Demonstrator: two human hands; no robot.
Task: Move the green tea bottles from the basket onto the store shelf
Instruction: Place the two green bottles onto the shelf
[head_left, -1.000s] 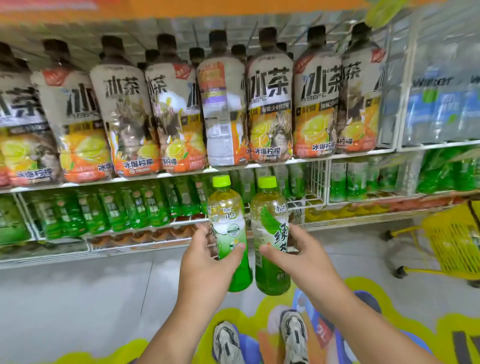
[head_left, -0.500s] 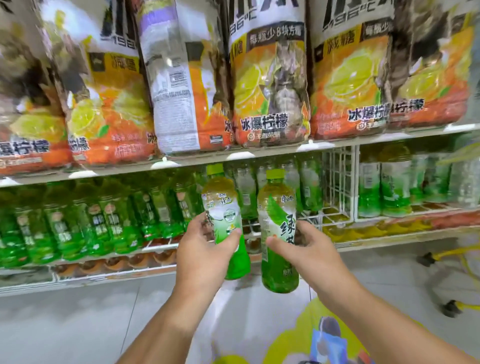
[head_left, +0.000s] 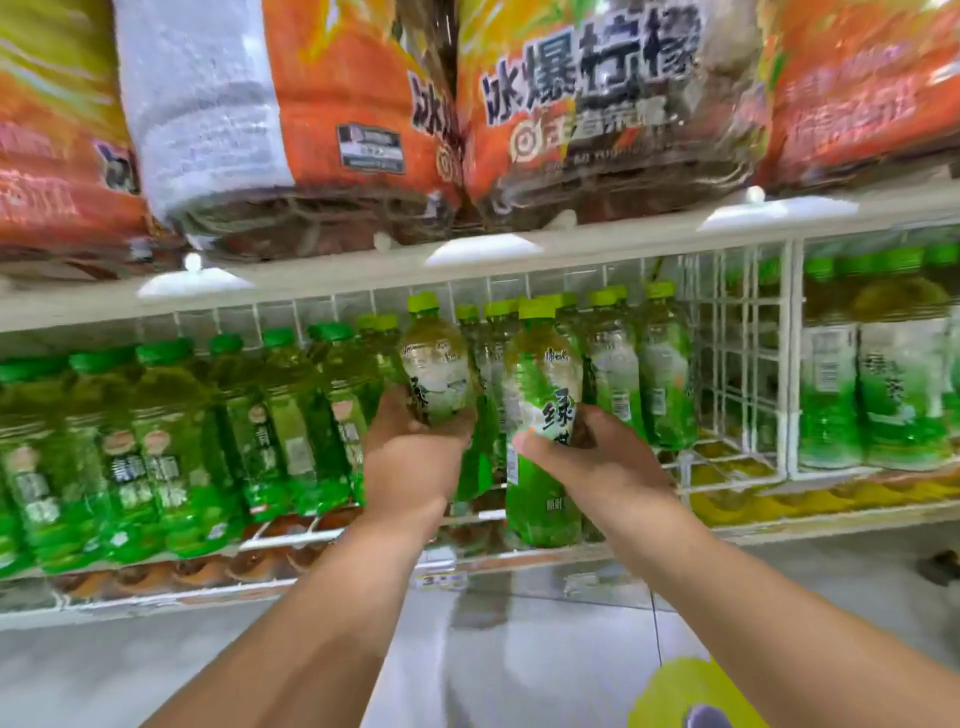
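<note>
We hold one green tea bottle (head_left: 439, 374) in our left hand (head_left: 410, 457) and another bottle (head_left: 540, 431) in our right hand (head_left: 597, 457), fingers wrapped round each, right in front of the shelf (head_left: 519, 514). Next, we judge, comes sliding both into the row's gap.

Big dark characters 冰爆柠檬 run across the orange bottle (head_left: 597, 104) at twelve o'clock on the top shelf, with smaller print under them too blurred to read. Its neighbour (head_left: 358, 124) at eleven o'clock shows only 冰 at its edge, plus a dark printed panel that can't be read. Down at centre, the bottle (head_left: 543, 426) in the right hand (head_left: 587, 462) carries 绿 in black on its label. On the price tag (head_left: 441, 579) at six o'clock, a "3" just about shows. Every other label is smeared.
</note>
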